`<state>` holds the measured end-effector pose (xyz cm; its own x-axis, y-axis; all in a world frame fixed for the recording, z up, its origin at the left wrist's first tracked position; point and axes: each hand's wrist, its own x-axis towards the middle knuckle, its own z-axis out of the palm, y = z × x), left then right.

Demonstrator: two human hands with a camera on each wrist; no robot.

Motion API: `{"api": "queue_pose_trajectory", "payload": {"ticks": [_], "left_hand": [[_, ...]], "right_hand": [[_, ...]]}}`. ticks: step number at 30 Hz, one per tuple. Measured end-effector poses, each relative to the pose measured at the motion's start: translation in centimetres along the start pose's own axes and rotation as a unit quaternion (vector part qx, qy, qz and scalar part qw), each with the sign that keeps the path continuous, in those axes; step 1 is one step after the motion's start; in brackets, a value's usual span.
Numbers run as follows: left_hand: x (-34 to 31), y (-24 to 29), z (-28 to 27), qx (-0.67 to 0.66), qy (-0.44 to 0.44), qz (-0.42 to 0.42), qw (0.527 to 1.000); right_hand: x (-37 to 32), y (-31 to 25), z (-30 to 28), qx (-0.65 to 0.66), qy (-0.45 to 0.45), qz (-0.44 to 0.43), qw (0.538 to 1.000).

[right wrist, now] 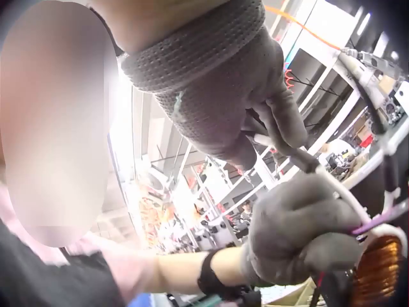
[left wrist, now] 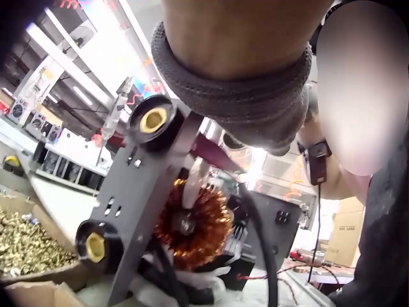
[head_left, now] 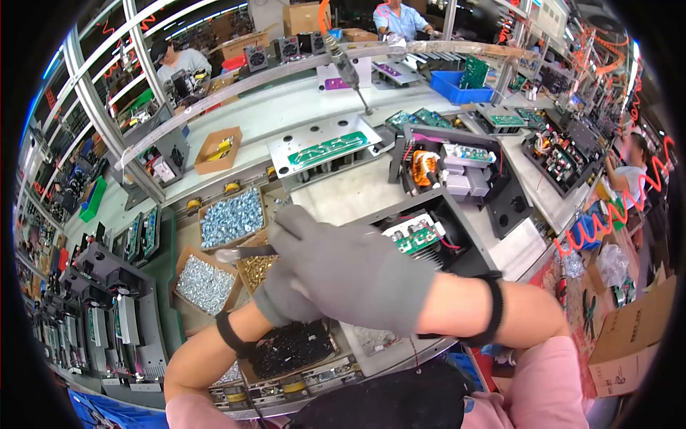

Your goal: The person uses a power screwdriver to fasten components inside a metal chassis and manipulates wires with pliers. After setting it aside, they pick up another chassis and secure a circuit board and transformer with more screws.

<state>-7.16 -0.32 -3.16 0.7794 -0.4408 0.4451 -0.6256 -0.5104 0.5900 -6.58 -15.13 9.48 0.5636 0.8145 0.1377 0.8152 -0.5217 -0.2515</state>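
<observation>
Both hands wear grey gloves and overlap over the screw boxes in the head view. My right hand lies in front, hiding much of my left hand. In the right wrist view, my right hand pinches a white cable with a black sleeve. Just below, my left hand is curled around the wiring, its contents mostly hidden; a purple wire shows at its fingers. A copper coil sits beside that fist. A dark piece with a silvery end sticks out left of the hands.
Boxes of blue-silver screws, silver screws and black screws surround the hands. An open black chassis with a circuit board stands right. A power driver hangs above the bench. Brass screws fill another box.
</observation>
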Motion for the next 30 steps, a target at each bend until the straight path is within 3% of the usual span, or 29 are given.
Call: {"api": "queue_pose_trajectory", "payload": {"ticks": [1,2,3,4,5,6,7,8,9,10,11,12,13,15,18,20,23,27,29,30], "left_hand": [[-0.2,1.2,-0.7,0.002,0.002,0.004,1.0],[-0.7,3.0,-2.4,0.18,-0.012,0.095,0.979],[-0.9,4.0,-3.9,0.352,-0.024,0.18,0.918],[-0.5,3.7,-5.2,0.341,0.074,0.186,0.919],[0.1,3.3,-6.5,0.326,0.173,0.191,0.91],[1.2,3.7,-8.0,0.316,0.267,0.077,0.907],[4.3,4.9,-9.5,0.178,0.327,0.018,0.928],[7.1,5.4,-10.9,0.199,0.339,0.018,0.919],[9.2,4.9,-12.0,0.16,0.329,-0.045,0.93],[11.6,4.6,-12.3,0.153,0.287,-0.057,0.944],[14.1,4.3,-12.3,0.147,0.246,-0.069,0.956],[16.6,3.8,-11.8,0.117,0.196,-0.139,0.964],[19.0,2.9,-11.3,0.142,0.134,-0.137,0.971],[23.3,2.8,-8.6,0.215,0.026,-0.18,0.96],[27.5,0.0,-3.9,0.332,-0.068,-0.106,0.935],[29.9,-0.9,-1.3,0.35,-0.177,-0.182,0.902],[31.2,-2.0,1.9,0.373,-0.198,-0.171,0.89],[31.7,-3.7,4.4,0.382,-0.224,-0.157,0.882],[31.7,-4.1,5.0,0.382,-0.222,-0.164,0.882],[31.7,-4.3,5.1,0.362,-0.211,-0.176,0.891]], "right_hand": [[-1.1,1.2,-1.7,0.004,0.043,-0.001,0.999],[-2.4,3.3,-3.5,0.01,0.086,-0.003,0.996],[-3.1,7.1,-4.5,-0.027,0.161,-0.015,0.987],[-3.6,11.3,-5.5,-0.063,0.235,-0.027,0.97],[-4.4,14.2,-7.1,-0.092,0.225,0.038,0.969],[-5.2,16.9,-8.4,-0.119,0.213,0.102,0.964],[-5.8,19.9,-8.8,-0.143,0.155,0.156,0.965],[-6.2,22.9,-8.4,-0.165,0.097,0.209,0.959],[-6.2,25.3,-7.5,-0.178,0.067,0.209,0.959],[-5.9,27.5,-6.5,-0.19,0.037,0.21,0.958],[-5.5,28.8,-5.2,-0.222,0.047,0.193,0.955],[-4.8,29.7,-3.9,-0.252,0.057,0.176,0.95],[-3.7,30.5,-2.9,-0.302,0.034,0.168,0.938],[-1.9,31.8,-1.7,-0.362,-0.009,0.11,0.926],[0.4,32.8,-0.6,-0.402,-0.031,0.088,0.911],[1.1,33.3,-0.2,-0.417,-0.042,0.083,0.904],[1.5,34.0,0.6,-0.393,0.039,0.023,0.919],[1.4,35.1,2.3,-0.371,0.082,0.032,0.924],[1.7,35.3,3.5,-0.312,0.15,0.14,0.928],[1.6,35.5,3.8,-0.309,0.149,0.141,0.929]]}}
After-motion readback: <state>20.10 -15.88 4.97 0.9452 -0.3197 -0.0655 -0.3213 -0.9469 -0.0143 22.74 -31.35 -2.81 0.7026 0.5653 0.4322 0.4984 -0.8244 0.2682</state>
